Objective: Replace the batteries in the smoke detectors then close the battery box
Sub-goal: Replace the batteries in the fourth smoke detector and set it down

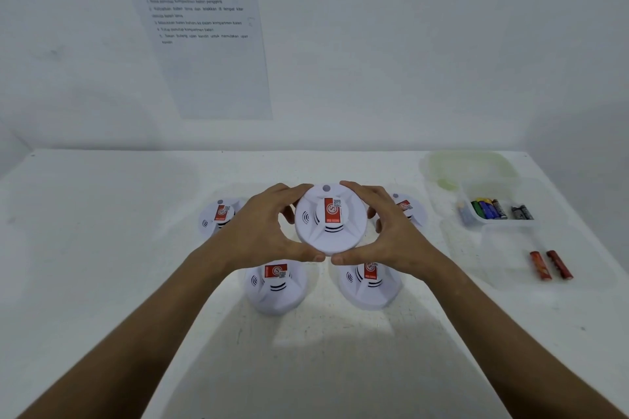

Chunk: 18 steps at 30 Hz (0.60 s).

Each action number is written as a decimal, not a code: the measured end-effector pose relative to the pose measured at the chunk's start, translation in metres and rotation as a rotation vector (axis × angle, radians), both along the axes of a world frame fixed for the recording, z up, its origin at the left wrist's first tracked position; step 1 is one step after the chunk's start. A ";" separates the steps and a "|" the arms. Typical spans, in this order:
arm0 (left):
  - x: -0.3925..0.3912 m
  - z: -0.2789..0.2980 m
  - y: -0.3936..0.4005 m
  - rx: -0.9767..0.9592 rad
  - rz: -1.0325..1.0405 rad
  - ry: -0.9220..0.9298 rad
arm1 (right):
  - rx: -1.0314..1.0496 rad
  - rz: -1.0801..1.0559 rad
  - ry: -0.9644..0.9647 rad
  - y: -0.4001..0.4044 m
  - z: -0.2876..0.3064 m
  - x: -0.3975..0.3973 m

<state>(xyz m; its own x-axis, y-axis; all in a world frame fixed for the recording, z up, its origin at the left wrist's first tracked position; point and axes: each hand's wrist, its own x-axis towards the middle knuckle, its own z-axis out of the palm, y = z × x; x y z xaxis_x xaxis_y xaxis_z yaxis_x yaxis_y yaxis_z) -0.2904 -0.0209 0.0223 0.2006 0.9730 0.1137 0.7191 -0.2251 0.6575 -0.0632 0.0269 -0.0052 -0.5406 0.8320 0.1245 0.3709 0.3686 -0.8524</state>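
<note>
A round white smoke detector (329, 219) with a red label is held above the table's middle. My left hand (263, 230) grips its left rim and my right hand (391, 231) grips its right rim, thumbs meeting under its near edge. Several more detectors sit on the table: one at the left (218, 216), one at the right (406, 207) partly hidden by my right hand, and two nearer me (275, 286) (369, 284). A clear battery box (490, 214) at the right holds several batteries (490, 209). Its greenish lid (471, 165) lies behind it.
Two red batteries (551, 265) lie in a clear shallow tray near the right table edge. The white table (102, 248) meets a white wall with a printed instruction sheet (200, 27) taped on it.
</note>
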 end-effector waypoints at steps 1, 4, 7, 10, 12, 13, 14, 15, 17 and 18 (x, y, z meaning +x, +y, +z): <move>-0.001 0.000 0.001 0.000 0.000 -0.003 | -0.003 0.000 -0.001 0.000 0.000 0.000; -0.003 -0.002 0.002 0.005 -0.001 -0.027 | -0.001 0.003 0.004 0.001 0.000 -0.002; -0.004 -0.003 0.005 -0.011 -0.002 -0.067 | 0.004 0.005 0.009 0.003 0.002 -0.002; -0.005 -0.005 0.008 -0.013 -0.040 -0.088 | 0.003 0.000 0.000 0.006 0.003 -0.001; -0.006 -0.006 0.011 -0.017 -0.053 -0.106 | -0.001 -0.001 -0.002 0.009 0.002 -0.001; -0.006 -0.007 0.012 -0.020 -0.055 -0.109 | -0.004 -0.002 -0.004 0.011 0.002 0.000; -0.007 -0.008 0.014 -0.023 -0.058 -0.111 | -0.008 -0.004 -0.008 0.012 0.001 0.000; -0.007 -0.008 0.015 -0.028 -0.060 -0.113 | -0.014 -0.005 -0.011 0.014 0.000 0.000; -0.008 -0.010 0.018 -0.038 -0.064 -0.120 | -0.025 -0.005 -0.011 0.017 -0.002 0.000; -0.009 -0.010 0.019 -0.043 -0.064 -0.120 | -0.026 -0.004 -0.009 0.018 -0.003 0.000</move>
<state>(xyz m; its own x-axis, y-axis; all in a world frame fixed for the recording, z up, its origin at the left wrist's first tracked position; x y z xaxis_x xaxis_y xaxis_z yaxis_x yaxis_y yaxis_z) -0.2993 -0.0015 0.0120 0.2500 0.9631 0.0994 0.6194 -0.2380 0.7481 -0.0636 0.0452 -0.0081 -0.5382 0.8370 0.0985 0.3796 0.3451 -0.8584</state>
